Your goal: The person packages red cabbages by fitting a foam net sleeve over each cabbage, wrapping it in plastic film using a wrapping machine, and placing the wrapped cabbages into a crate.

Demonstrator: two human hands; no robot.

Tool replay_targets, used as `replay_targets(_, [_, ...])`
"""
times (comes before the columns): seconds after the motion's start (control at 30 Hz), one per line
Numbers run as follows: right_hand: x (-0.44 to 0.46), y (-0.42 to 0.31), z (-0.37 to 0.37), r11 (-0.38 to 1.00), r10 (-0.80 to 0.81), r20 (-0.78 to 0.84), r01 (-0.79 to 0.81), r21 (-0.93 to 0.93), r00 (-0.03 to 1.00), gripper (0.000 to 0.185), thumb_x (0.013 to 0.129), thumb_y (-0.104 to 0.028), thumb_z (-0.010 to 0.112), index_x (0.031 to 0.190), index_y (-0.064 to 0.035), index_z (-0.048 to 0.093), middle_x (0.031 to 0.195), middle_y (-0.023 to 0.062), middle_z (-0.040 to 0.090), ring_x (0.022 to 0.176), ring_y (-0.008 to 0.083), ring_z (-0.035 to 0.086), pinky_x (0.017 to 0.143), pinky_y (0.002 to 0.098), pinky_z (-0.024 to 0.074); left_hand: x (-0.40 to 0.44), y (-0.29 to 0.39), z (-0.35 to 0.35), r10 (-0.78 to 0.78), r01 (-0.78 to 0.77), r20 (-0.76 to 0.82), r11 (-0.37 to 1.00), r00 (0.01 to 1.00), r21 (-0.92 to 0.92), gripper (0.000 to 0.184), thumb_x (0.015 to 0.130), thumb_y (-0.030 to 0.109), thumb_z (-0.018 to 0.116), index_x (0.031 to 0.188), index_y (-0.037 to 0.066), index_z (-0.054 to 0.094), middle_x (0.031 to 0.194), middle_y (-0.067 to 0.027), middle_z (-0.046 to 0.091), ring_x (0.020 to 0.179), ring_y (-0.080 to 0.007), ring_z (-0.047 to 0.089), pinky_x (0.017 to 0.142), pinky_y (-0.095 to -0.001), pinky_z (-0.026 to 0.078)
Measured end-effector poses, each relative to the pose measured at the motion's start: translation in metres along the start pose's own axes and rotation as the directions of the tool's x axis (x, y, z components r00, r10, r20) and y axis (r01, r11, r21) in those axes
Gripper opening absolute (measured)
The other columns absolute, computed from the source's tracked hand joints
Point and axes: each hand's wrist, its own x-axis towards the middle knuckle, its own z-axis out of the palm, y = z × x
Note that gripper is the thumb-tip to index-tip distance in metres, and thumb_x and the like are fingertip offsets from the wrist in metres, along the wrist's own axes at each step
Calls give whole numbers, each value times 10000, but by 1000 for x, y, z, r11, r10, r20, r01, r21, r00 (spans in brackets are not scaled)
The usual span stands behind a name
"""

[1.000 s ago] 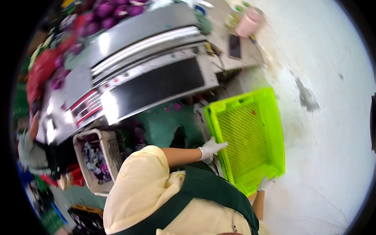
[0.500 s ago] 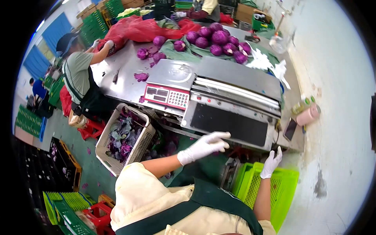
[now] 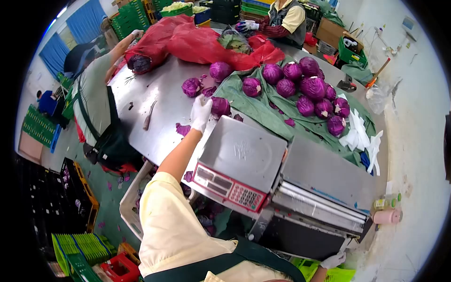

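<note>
Your left hand point(image 3: 201, 113) had reached a purple cabbage point(image 3: 221, 107) beyond the scale point(image 3: 244, 150); its grip, and your right hand's point(image 3: 333, 260), I couldn't tell.

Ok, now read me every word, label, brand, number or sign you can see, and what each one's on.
Nothing is legible.
Scale keypad: key marks, too small.
Scale display panel: too blurred.
Scale plate: faint marks, unreadable.
Bottle: too small to make out any text.

On the metal table point(image 3: 164, 91) lie red mesh bags point(image 3: 192, 41), purple cabbages point(image 3: 191, 87), leaf scraps point(image 3: 182, 129), a knife point(image 3: 149, 117) and green cloth point(image 3: 235, 99).
</note>
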Motion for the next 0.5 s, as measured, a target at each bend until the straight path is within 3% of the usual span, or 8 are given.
replay_targets(0.03, [1, 0, -2, 999, 6, 34, -4, -50, 999, 432, 975, -283, 450, 1203, 74, 533, 1163, 231, 574, 1023, 328, 571, 910, 373, 461, 34, -7, 16, -16, 17, -7, 996, 1000, 89, 577, 800, 349, 681, 1260, 32, 541, 1104, -178, 648, 1070, -262, 614, 895, -350, 476])
replay_targets(0.07, [2, -1, -3, 999, 38, 61, -36, -38, 997, 436, 974, -287, 448, 1205, 74, 531, 1174, 231, 570, 1028, 324, 569, 912, 372, 459, 57, -4, 28, 249, -230, -96, 958, 964, 169, 626, 791, 375, 669, 1315, 73, 506, 1208, -215, 576, 1100, -362, 567, 928, -430, 462])
replay_targets(0.1, [2, -3, -5, 997, 69, 89, -67, -26, 994, 440, 972, -290, 447, 1206, 74, 529, 1185, 231, 566, 1033, 319, 566, 915, 372, 457, 81, 1, 40, 170, -160, -22, 955, 985, 250, 664, 775, 360, 693, 1348, 107, 471, 1225, -204, 565, 1122, -375, 548, 933, -442, 458])
replay_targets(0.27, [17, 22, -6, 997, 66, 101, -63, -35, 993, 433, 949, -310, 488, 1175, 52, 563, 1157, 218, 594, 998, 312, 569, 928, 386, 440, 167, 17, 92, 337, -310, 79, 715, 938, 627, 826, 737, 334, 737, 1442, 178, 337, 1452, -147, 385, 1288, -321, 426, 990, -434, 428])
replay_targets(0.37, [10, 16, -16, 996, 38, 94, -30, -85, 995, 404, 937, -298, 527, 1167, 28, 588, 1160, 202, 603, 994, 302, 569, 947, 397, 432, 205, 9, 126, 360, -363, 133, 708, 923, 606, 889, 748, 359, 725, 1487, 213, 252, 1511, -127, 319, 1353, -323, 356, 1049, -459, 371])
replay_targets(0.43, [7, 11, -20, 993, -30, 106, 41, -110, 994, 385, 929, -290, 553, 1162, 12, 605, 1162, 192, 609, 992, 295, 569, 959, 404, 426, 219, 1, 144, 365, -394, 177, 701, 914, 594, 860, 773, 468, 680, 1486, 223, 266, 1519, -118, 308, 1371, -322, 332, 1064, -519, 332])
replay_targets(0.47, [6, 9, -17, 979, 154, 132, -169, 113, 979, 370, 959, -283, 496, 1158, 11, 601, 1179, 182, 597, 1018, 276, 553, 959, 371, 424, 219, 3, 147, 320, -356, 170, 720, 932, 596, 860, 763, 536, 659, 1474, 222, 291, 1506, -109, 330, 1367, -319, 336, 1068, -555, 304])
replay_targets(0.5, [7, 7, -18, 972, 197, 144, -213, 102, 970, 373, 960, -284, 494, 1161, 11, 599, 1182, 181, 595, 1021, 275, 552, 959, 371, 423, 216, 5, 149, 271, -315, 166, 736, 948, 599, 867, 753, 604, 639, 1461, 220, 316, 1493, -99, 351, 1363, -316, 341, 1073, -592, 276])
